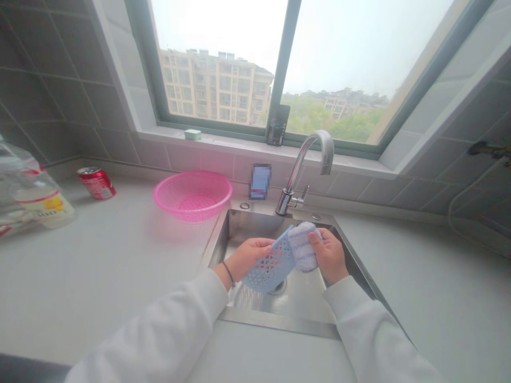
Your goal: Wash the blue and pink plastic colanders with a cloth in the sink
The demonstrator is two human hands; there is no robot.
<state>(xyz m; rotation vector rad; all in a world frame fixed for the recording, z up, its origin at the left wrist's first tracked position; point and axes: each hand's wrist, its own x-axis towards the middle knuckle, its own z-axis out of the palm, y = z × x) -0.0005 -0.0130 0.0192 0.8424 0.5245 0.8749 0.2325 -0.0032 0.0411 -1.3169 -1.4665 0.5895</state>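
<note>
1. The left hand (pixel 249 258) grips a light-blue perforated plastic rack (pixel 271 264); the right hand (pixel 329 255) clamps a fluffy white cloth (pixel 303 246) against it.
2. Both hands are close together above a stainless steel sink (pixel 255 226), under a curved chrome faucet (pixel 303 170).
3. A pink mesh plastic basket (pixel 192 196) and a red drink can (pixel 96 183) stand on the pale surface (pixel 99 266), below a window (pixel 331 64).

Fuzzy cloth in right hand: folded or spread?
Not spread: the fuzzy cloth forms a thick bunched pad in the right hand, against the blue perforated plastic rack.
</note>
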